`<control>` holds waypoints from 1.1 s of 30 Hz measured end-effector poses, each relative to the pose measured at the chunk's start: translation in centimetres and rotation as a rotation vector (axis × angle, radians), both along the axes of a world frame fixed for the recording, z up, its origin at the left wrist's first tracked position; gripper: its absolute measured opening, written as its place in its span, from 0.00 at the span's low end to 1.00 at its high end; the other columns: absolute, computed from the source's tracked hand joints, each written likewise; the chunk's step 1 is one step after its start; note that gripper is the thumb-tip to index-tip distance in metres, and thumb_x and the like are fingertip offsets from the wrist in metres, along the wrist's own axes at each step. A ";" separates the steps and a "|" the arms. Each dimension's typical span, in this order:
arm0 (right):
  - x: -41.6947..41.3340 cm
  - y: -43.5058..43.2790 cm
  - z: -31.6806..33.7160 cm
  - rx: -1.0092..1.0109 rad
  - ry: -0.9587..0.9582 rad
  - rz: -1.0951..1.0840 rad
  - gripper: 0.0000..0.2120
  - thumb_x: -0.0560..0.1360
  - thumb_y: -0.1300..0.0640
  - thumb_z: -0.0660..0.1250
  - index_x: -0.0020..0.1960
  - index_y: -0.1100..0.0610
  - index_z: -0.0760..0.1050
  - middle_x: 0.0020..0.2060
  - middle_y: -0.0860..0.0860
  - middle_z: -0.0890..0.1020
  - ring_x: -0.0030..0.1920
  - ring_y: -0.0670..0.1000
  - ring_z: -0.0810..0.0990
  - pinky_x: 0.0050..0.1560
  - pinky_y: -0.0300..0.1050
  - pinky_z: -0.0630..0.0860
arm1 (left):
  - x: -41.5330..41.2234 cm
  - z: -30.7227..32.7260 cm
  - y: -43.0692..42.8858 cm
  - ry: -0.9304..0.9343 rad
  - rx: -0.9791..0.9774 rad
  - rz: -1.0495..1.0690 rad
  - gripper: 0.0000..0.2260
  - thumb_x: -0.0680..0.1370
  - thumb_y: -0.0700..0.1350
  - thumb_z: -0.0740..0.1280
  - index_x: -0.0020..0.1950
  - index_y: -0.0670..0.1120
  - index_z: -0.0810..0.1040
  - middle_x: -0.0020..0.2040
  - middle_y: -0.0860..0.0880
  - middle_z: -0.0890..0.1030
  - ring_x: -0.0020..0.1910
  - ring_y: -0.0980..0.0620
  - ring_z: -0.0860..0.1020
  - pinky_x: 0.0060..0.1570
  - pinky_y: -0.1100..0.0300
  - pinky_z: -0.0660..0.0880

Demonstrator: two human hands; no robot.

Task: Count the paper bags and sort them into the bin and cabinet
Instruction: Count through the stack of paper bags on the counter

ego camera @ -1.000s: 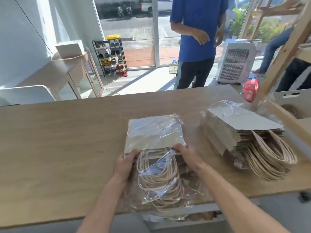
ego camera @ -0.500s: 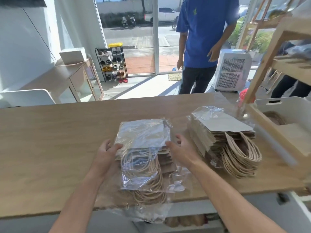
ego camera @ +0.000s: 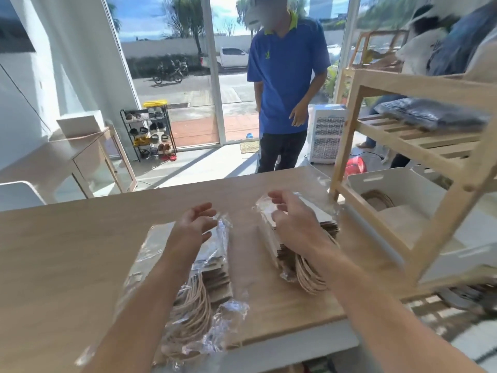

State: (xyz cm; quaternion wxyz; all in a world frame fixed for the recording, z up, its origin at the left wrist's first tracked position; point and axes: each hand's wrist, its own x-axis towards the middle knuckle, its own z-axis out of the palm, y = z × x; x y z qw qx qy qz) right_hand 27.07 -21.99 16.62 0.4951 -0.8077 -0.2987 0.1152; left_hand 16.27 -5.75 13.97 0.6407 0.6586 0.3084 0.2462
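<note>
Both hands are up over the wooden table, and neither grips anything. The left hand hangs open, fingers loosely spread, above the far end of the plastic-wrapped stack of paper bags. The right hand has relaxed, lightly curved fingers directly over the second stack of paper bags. Whether its fingertips touch the wrap is hard to call.

The geometry is what matters here. The wrapped stack runs from 12 down to 6 o'clock under the left forearm, its twine handles at the 6 o'clock end by the table edge. The second stack sits just beside it at 3 o'clock, its long axis running 11 to 5, handles fanning out toward 5.

The white bin sits at 3 o'clock of the right hand, on the lower level of the wooden shelf unit, with bags already in it. So the right hand looks nearer to both the second stack and the bin. I'd judge the counting is barely under way. A person in a blue shirt stands at 12 o'clock, beyond the table.
</note>
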 end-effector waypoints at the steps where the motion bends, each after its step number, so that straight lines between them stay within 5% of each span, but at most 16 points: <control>1: 0.8 -0.8 0.2 0.007 -0.018 -0.031 0.20 0.77 0.64 0.57 0.67 0.52 0.70 0.64 0.49 0.75 0.63 0.47 0.71 0.62 0.39 0.64 | 0.7 0.2 -0.7 -0.005 -0.002 -0.026 0.13 0.79 0.35 0.61 0.60 0.47 0.77 0.58 0.47 0.81 0.55 0.50 0.80 0.59 0.54 0.73; 10: 6.8 -5.6 -1.2 -0.143 0.040 -0.118 0.19 0.79 0.60 0.57 0.69 0.54 0.68 0.66 0.52 0.74 0.66 0.52 0.71 0.65 0.46 0.66 | 8.2 0.5 -7.3 0.136 0.236 -0.290 0.16 0.80 0.35 0.59 0.61 0.51 0.77 0.59 0.52 0.80 0.62 0.55 0.75 0.56 0.65 0.68; 15: 8.3 -6.6 -3.0 -0.232 0.063 -0.100 0.21 0.78 0.54 0.61 0.71 0.55 0.68 0.67 0.53 0.74 0.67 0.52 0.72 0.65 0.46 0.67 | 9.6 -0.5 -7.9 0.362 0.465 -0.294 0.16 0.79 0.43 0.61 0.67 0.51 0.75 0.67 0.50 0.76 0.66 0.51 0.72 0.70 0.50 0.66; 20: 9.8 -7.6 -4.9 -0.265 0.151 -0.070 0.21 0.75 0.44 0.63 0.64 0.51 0.73 0.58 0.49 0.80 0.58 0.50 0.76 0.46 0.43 0.69 | 9.6 -0.8 -8.4 0.509 0.584 -0.230 0.19 0.81 0.47 0.60 0.72 0.46 0.71 0.71 0.46 0.73 0.70 0.48 0.69 0.67 0.58 0.63; 24: 10.8 -7.9 -5.4 -0.233 0.214 -0.046 0.21 0.74 0.38 0.63 0.61 0.49 0.74 0.57 0.49 0.80 0.56 0.52 0.77 0.49 0.45 0.70 | 9.5 -0.9 -8.3 0.642 0.686 -0.219 0.15 0.79 0.49 0.60 0.57 0.42 0.78 0.56 0.43 0.78 0.55 0.49 0.71 0.56 0.55 0.68; 26: 11.3 -7.8 -5.4 -0.207 0.284 -0.030 0.21 0.74 0.36 0.62 0.62 0.46 0.72 0.57 0.49 0.79 0.51 0.53 0.79 0.46 0.45 0.72 | 9.5 -1.2 -7.9 0.645 0.679 -0.204 0.14 0.77 0.51 0.61 0.52 0.41 0.78 0.49 0.44 0.79 0.52 0.47 0.76 0.53 0.54 0.73; 29: 12.2 -7.3 -5.6 -0.268 0.421 -0.018 0.25 0.71 0.29 0.58 0.50 0.50 0.75 0.41 0.52 0.80 0.36 0.52 0.80 0.39 0.44 0.72 | 9.6 -1.3 -7.8 0.624 0.487 -0.213 0.11 0.77 0.52 0.63 0.51 0.45 0.76 0.48 0.44 0.82 0.47 0.44 0.82 0.45 0.51 0.81; 33: 13.2 -6.5 -6.1 -0.331 0.485 0.041 0.24 0.73 0.33 0.59 0.45 0.54 0.76 0.37 0.53 0.79 0.36 0.52 0.77 0.38 0.43 0.72 | 9.8 -1.2 -7.6 0.611 0.186 -0.187 0.10 0.80 0.53 0.61 0.47 0.48 0.75 0.46 0.47 0.81 0.43 0.48 0.82 0.44 0.56 0.79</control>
